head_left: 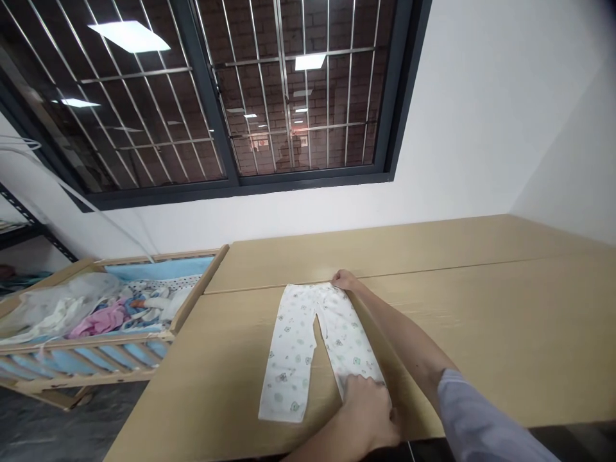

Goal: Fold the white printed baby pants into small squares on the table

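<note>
White trousers (319,301) are being held lengthwise on the desk (505,333): the far waistband corner is being pinched by the right hand (344,280), one leg (347,346) gripped lower by the left hand (368,410), the other leg (287,366) lying leftward of both.

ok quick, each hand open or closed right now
Left hand: closed, holding the pants low on one leg.
Right hand: closed, holding the waistband.

My little white pants (293,346) with grey and green prints are lying flat, legs slightly apart, waistband corner at my right hand (344,280), one leg's end under my left hand (368,409).
</note>
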Tool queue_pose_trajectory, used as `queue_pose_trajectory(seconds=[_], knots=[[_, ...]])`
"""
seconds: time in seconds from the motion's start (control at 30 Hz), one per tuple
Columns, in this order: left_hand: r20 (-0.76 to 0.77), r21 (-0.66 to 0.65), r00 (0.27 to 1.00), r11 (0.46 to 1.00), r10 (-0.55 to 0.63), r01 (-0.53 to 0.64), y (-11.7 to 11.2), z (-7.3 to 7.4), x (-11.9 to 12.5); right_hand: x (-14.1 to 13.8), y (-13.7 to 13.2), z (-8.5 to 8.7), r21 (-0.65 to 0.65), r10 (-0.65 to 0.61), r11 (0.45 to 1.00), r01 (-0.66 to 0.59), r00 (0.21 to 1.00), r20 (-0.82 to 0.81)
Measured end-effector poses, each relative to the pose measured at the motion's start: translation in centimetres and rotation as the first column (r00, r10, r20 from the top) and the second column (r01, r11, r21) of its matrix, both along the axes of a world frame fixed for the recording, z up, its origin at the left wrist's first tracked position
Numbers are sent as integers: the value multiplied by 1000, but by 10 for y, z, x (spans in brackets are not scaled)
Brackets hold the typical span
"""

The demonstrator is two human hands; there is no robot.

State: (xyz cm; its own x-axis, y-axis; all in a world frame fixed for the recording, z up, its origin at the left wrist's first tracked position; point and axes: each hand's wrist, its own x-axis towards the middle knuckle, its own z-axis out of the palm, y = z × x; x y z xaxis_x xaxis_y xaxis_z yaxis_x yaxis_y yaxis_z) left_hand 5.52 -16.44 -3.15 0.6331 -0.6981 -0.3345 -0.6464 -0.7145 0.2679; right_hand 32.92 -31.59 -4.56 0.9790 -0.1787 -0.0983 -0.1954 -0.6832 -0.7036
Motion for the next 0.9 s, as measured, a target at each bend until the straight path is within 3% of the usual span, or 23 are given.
queue_pose_trajectory(seconds=[0.1, 0.2, 0.23, 0.3, 0.4, 0.5, 0.63, 0.73, 0.8, 0.9], knots=[[24, -49, 999, 998, 41, -39, 7, 12, -1, -5, 3, 8, 0, 5, 1000, -5, 1000, 13], [-26, -230, 974, 946, 227, -227, 36, 30, -2, -7, 11, 19, 12, 10, 1000, -11, 999, 40], [-101, -313, 951, 898, 291, -308, 50, 35, -2, -7, 15, 23, 18, 12, 1000, -13, 998, 54], [-299, -466, 876, 743, 379, -481, 82, 42, -3, -4, 27, 32, 34, 18, 999, -21, 996, 82], [-468, -542, 745, 511, 476, -667, 131, 43, -6, 7, 55, 44, 61, 39, 997, -46, 994, 104], [-469, -527, 655, 407, 593, -746, 170, 34, -10, 20, 93, 54, 74, 57, 995, -65, 993, 104], [-493, -486, 567, 332, 660, -809, 204, 19, -11, 23, 143, 60, 71, 69, 994, -79, 990, 127], [-456, -466, 524, 309, 719, -829, 219, 9, -8, 6, 164, 59, 84, 106, 989, -121, 982, 157], [-405, -430, 511, 335, 758, -838, 224, 6, -6, -11, 169, 56, 95, 129, 985, -147, 976, 176], [-215, -289, 512, 446, 832, -847, 229, 8, -6, -34, 171, 54, 52, 192, 976, -210, 952, 240]])
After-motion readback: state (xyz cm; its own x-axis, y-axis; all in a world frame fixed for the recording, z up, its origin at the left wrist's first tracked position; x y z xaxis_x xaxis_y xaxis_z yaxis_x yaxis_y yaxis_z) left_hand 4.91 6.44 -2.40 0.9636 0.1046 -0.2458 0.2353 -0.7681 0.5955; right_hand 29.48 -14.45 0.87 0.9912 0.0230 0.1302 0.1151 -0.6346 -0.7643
